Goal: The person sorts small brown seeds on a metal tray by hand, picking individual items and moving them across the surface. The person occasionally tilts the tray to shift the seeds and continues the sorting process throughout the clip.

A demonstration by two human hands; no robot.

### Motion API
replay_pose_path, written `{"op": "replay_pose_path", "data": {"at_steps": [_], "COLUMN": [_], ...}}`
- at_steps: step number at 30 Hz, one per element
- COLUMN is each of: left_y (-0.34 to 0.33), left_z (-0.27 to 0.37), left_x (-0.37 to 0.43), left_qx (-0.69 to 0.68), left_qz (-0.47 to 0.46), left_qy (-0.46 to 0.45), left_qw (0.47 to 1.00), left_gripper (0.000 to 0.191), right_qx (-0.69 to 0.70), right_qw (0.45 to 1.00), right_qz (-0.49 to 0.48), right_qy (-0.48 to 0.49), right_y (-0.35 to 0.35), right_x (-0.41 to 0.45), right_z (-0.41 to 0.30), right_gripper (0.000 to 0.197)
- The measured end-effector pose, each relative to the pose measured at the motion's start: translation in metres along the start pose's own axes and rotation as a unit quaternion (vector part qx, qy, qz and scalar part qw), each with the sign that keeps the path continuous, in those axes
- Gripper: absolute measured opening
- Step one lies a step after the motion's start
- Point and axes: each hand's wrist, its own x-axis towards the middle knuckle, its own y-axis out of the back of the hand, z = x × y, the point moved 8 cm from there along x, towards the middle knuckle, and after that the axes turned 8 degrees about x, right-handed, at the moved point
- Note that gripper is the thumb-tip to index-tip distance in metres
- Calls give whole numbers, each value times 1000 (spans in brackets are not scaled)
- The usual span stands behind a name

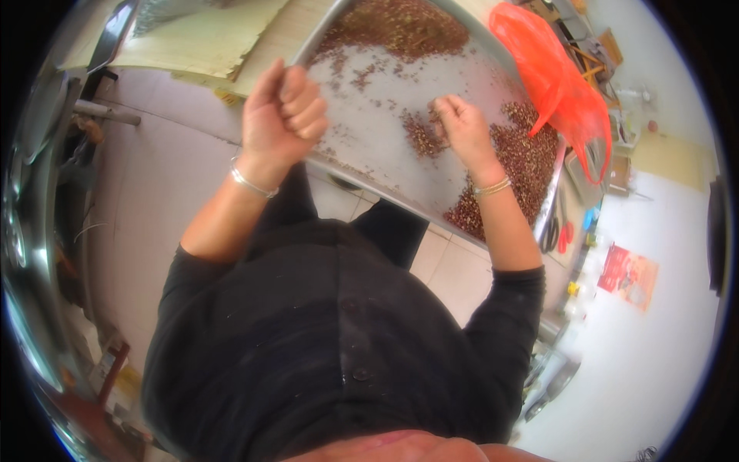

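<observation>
A large metal tray [369, 110] lies before me, with small dried reddish-brown pieces on it, husks or seeds. One pile [404, 26] spreads over the far end, and another pile [522, 167] fills the right side. Between them is a small heap [424, 136] of the same pieces. My right hand [462, 127] is at this heap, fingertips pinched together with some pieces at them. My left hand [286, 115] is raised by the tray's near left edge, its fingers curled into a loose fist. Whatever may be inside the fist is hidden.
A red plastic bag [554, 81] lies over the tray's right rim. Black-handled scissors [551, 228] and a red-handled tool [566, 234] lie beyond that rim. A pale board [196, 40] with a ragged edge is at the upper left. A metal pole [109, 112] juts in at the left.
</observation>
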Motion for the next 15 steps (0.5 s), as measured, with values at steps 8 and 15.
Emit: {"op": "replay_pose_path", "data": {"at_steps": [8, 15], "left_y": [0, -1], "left_z": [-2, -4], "left_x": [1, 2], "left_qx": [-3, 9], "left_qz": [-1, -2], "left_qy": [11, 19], "left_qw": [1000, 1000], "left_gripper": [44, 44], "right_qx": [-1, -338], "right_qw": [998, 914], "right_qz": [53, -12], "right_qy": [40, 223], "right_y": [46, -23], "right_x": [-30, -70], "right_z": [-4, -30], "right_gripper": [36, 34]}}
